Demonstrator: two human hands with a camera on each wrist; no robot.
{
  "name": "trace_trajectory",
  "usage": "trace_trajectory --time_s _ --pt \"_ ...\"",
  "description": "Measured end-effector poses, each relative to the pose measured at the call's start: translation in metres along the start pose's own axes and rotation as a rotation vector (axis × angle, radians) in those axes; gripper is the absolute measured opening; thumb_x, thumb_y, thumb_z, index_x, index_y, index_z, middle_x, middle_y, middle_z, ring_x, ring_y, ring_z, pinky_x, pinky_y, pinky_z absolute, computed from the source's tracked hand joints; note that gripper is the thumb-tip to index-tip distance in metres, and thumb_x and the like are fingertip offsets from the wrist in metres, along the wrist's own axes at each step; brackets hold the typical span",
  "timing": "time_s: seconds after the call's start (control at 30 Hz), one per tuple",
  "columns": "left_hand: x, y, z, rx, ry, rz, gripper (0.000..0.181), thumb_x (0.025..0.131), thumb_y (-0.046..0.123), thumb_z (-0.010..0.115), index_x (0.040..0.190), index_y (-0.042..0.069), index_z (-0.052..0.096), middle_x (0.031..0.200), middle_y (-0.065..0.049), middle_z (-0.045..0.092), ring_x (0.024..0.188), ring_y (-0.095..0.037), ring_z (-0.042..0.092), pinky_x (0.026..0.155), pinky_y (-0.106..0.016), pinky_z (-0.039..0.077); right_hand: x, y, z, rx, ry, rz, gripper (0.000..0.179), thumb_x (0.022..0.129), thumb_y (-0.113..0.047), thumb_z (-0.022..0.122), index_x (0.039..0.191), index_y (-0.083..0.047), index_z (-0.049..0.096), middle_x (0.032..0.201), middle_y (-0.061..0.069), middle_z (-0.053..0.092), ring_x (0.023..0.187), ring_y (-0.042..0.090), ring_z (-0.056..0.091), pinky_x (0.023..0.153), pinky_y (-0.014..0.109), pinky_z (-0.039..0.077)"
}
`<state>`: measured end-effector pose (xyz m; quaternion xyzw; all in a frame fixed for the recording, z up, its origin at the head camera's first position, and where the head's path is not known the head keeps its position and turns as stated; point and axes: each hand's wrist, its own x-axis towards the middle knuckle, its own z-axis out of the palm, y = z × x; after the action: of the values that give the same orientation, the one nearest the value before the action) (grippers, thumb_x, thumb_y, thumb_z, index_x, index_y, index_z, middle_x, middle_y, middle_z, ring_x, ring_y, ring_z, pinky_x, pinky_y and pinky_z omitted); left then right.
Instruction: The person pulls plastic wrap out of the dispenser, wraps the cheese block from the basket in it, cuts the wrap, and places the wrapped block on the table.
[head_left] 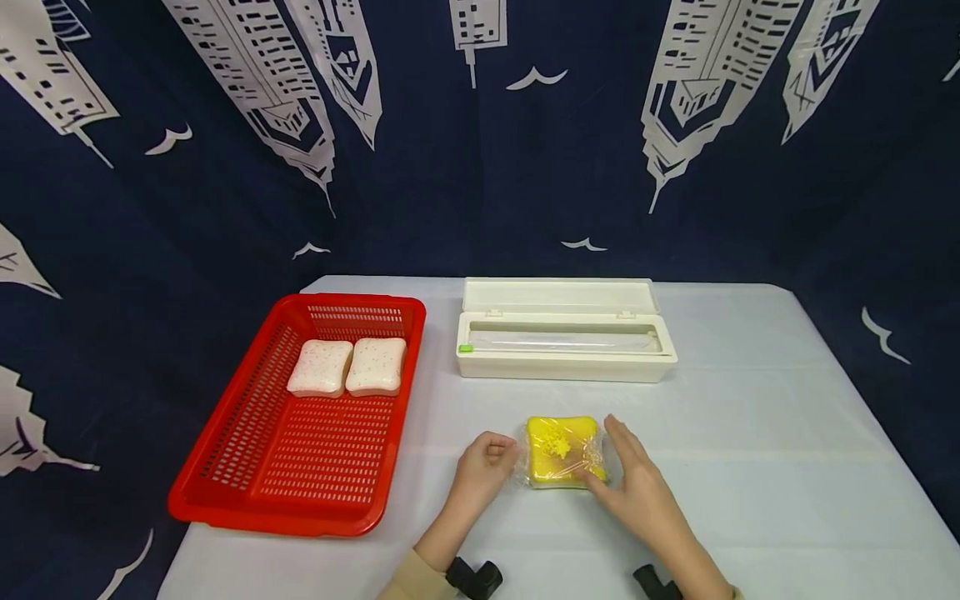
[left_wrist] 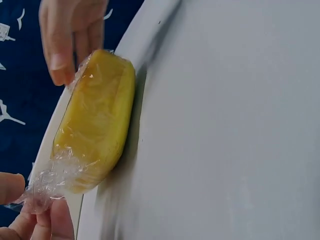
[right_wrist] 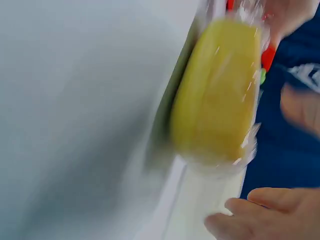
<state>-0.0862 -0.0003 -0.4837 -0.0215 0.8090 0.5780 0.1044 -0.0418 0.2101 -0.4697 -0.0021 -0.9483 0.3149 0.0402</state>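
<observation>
A yellow, bread-slice-shaped block (head_left: 543, 471) with a star-like mark on top lies on the table, wrapped in clear cling film (left_wrist: 57, 172). My left hand (head_left: 486, 473) is at its left side, and in the left wrist view thumb and fingers pinch the gathered film end. On the other side is my right hand (head_left: 641, 492), fingers extended and spread around the block's right edge. The right wrist view shows the right hand (right_wrist: 267, 215) slightly apart from the film and holding nothing; the block is blurred there.
At the left stands a red perforated basket (head_left: 300, 517) holding two white speckled bread-shaped blocks (head_left: 377, 367). Behind the wrapped block is a white cling film dispenser (head_left: 566, 367), its lid raised. A dark patterned cloth (head_left: 480, 167) hangs behind the white table (head_left: 787, 483).
</observation>
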Motion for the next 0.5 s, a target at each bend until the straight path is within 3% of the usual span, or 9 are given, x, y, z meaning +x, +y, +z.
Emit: trace_trajectory --time_s 0.1,0.2,0.33,0.5 --pt "0.001 -0.001 -0.002 -0.061 0.003 -0.004 0.015 0.091 0.010 0.067 0.099 -0.003 0.065 0.082 -0.009 0.067 0.067 -0.010 0.060 0.060 -0.023 0.052 0.010 0.013 -0.002 0.086 -0.167 0.049 0.114 0.075 -0.042 0.084 0.153 0.008 0.017 0.155 0.035 0.023 0.135 0.054 0.037 0.103 0.063 0.039" --pt "0.002 -0.002 -0.003 -0.123 0.002 -0.017 0.015 0.092 0.007 0.064 0.101 -0.005 0.063 0.081 -0.010 0.067 0.063 -0.008 0.059 0.060 -0.023 0.054 0.018 0.019 0.002 0.151 -0.251 0.077 0.124 0.070 -0.047 0.086 0.155 0.005 0.012 0.157 0.034 0.019 0.137 0.052 0.036 0.106 0.060 0.038" --pt "0.003 -0.005 -0.005 -0.166 0.008 -0.023 0.015 0.092 0.003 0.062 0.106 -0.004 0.062 0.083 -0.014 0.069 0.062 -0.009 0.061 0.062 -0.026 0.056 0.024 0.019 0.009 0.157 -0.232 0.080 0.120 0.068 -0.040 0.089 0.154 0.003 0.019 0.156 0.031 0.026 0.140 0.049 0.033 0.110 0.057 0.036" --pt "0.003 -0.008 -0.009 -0.042 0.082 0.051 0.008 0.090 0.001 0.064 0.098 0.001 0.065 0.079 -0.010 0.068 0.059 -0.009 0.060 0.055 -0.021 0.054 0.024 0.017 0.011 0.113 -0.185 0.077 0.111 0.067 -0.030 0.090 0.151 0.004 0.027 0.151 0.030 0.036 0.137 0.049 0.037 0.108 0.057 0.039"
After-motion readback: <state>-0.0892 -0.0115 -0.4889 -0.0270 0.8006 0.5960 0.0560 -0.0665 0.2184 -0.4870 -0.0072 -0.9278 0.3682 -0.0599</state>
